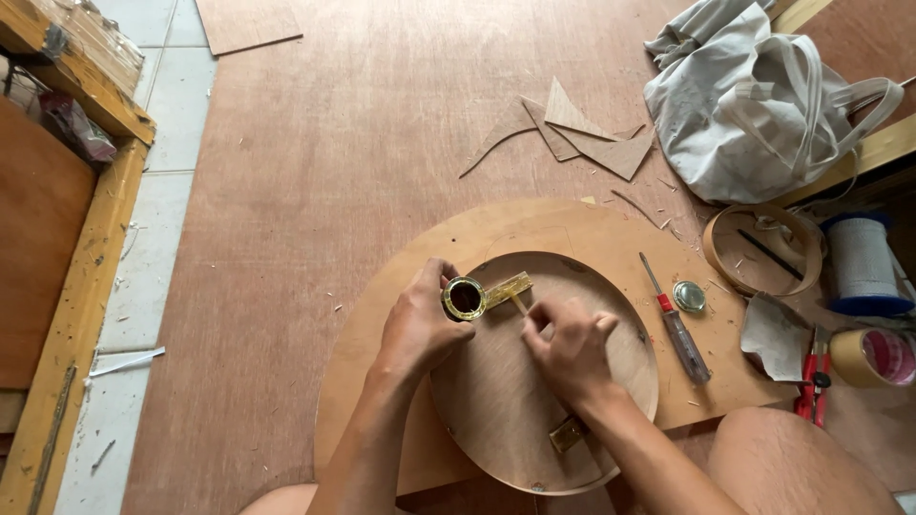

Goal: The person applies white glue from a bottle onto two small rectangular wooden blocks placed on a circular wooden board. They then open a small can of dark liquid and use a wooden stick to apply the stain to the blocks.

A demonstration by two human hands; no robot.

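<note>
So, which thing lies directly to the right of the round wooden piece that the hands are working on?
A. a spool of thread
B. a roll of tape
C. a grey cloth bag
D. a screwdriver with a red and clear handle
D: the screwdriver lies just beside the rim of the round wooden piece, while the tape, bag and spool sit farther off.

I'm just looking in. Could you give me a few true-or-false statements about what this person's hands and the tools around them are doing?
1. The left hand holds a small round gold-rimmed tin. True.
2. The right hand grips the red-handled screwdriver. False: it lies untouched on the large plywood board.
3. Both hands work over a round wooden disc. True.
4. The grey cloth bag sits at the left. False: it lies upper right.
</note>
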